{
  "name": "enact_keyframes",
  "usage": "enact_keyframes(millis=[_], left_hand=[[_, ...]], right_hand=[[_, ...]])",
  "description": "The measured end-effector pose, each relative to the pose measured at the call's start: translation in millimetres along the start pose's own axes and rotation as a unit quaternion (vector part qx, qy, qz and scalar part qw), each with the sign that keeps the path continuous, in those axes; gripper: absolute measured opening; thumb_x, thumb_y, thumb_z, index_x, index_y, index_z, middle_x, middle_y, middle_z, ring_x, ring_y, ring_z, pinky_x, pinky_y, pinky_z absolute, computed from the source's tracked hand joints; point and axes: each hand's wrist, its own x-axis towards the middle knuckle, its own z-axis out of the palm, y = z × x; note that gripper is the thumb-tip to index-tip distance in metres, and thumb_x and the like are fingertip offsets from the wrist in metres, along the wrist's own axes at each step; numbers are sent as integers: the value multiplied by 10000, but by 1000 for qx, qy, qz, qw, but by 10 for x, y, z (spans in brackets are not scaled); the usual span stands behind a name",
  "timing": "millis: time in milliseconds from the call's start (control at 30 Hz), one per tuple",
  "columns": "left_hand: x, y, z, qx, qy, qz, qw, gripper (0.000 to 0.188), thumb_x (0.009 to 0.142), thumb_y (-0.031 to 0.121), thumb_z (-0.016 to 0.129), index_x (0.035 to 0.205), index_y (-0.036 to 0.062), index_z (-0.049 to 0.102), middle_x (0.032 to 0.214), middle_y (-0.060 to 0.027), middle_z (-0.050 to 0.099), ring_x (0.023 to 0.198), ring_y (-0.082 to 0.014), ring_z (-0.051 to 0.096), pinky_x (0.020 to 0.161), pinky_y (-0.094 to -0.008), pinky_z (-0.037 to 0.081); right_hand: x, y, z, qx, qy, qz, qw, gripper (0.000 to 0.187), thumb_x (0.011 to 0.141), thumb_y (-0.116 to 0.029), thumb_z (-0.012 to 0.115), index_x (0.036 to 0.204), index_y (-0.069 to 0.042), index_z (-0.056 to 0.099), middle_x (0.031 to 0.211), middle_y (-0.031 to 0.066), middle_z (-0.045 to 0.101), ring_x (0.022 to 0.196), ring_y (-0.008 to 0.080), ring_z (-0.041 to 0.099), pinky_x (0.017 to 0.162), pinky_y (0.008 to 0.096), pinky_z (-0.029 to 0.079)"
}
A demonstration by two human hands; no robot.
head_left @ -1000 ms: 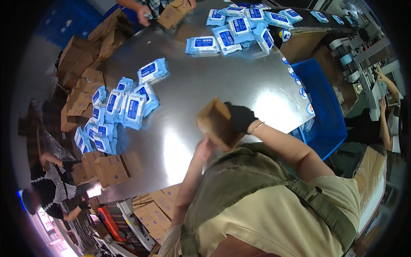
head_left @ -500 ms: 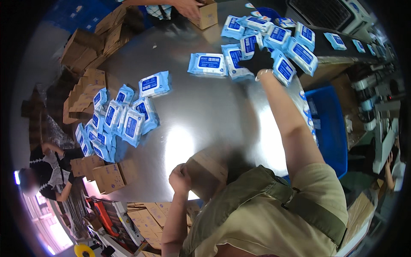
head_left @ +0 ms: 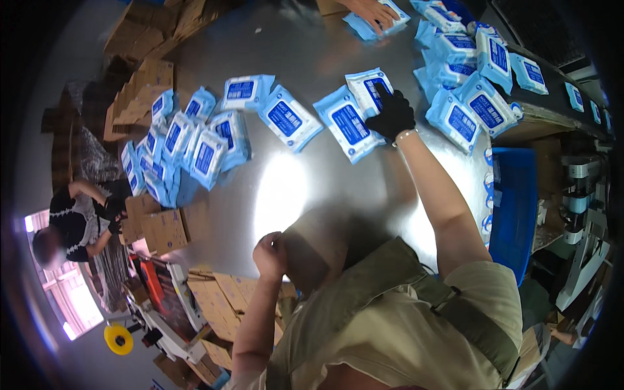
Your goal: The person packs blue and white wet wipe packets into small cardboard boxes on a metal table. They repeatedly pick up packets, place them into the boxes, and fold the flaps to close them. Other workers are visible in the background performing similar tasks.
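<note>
My right hand [head_left: 394, 116], in a black glove, lies with fingers stretched over two blue-and-white wipes packs. Its fingertips touch the upper pack [head_left: 365, 83], and the thumb side rests on the lower pack [head_left: 348, 127]. To their left lies another wipes pack [head_left: 290, 119], its corner close to the left group of packs [head_left: 174, 140]. My bare left hand [head_left: 270, 255] is closed at the edge of a cardboard box [head_left: 311, 250] in front of my body. The box is dim, and its inside cannot be made out.
A heap of wipes packs [head_left: 455, 55] covers the right back of the metal table [head_left: 273, 58], beside a dark conveyor [head_left: 552, 84] carrying more. Another person's hand [head_left: 374, 12] touches a pack at the far edge. Cardboard boxes [head_left: 162, 231] line the left; a blue bin [head_left: 513, 214] stands right.
My right hand has moved left from the heap, with packs shifted toward the left group. The other person's hand has gone from a box to a pack. My left hand stays at the box.
</note>
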Motion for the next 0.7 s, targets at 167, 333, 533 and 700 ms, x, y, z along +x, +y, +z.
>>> enact_keyframes(millis=[167,333,533,700], left_hand=[[80,94,-42,13,-26,8,1000,171,820,194,557,878,74,664,831,-143,653,778,-331,624,709,-380,494],[100,115,-107,44,-67,-9,997,190,853,210,508,925,94,640,844,-155,648,790,-349,616,714,-423,485],[-24,-245,-421,90,-8,-15,996,187,861,205,485,923,83,612,816,-145,644,775,-341,613,681,-431,480],[-171,-641,-444,77,-24,-127,989,189,800,163,498,928,117,629,865,-125,653,816,-325,619,712,-417,483]], right_hand=[[-419,393,132,227,62,-64,970,978,517,-328,774,1355,-66,346,1192,207,527,1059,334,547,906,399,453],[-1270,-247,4,122,165,-206,957,806,558,-236,714,1312,-157,440,1224,208,472,1092,378,475,945,441,393],[-1096,-276,-43,-50,-88,-230,968,914,561,-387,775,1365,-215,374,1279,221,460,1113,379,499,961,418,402],[-482,-297,92,65,-239,-137,959,1015,534,-350,828,1384,-140,314,1231,175,535,1073,285,556,935,379,446]])
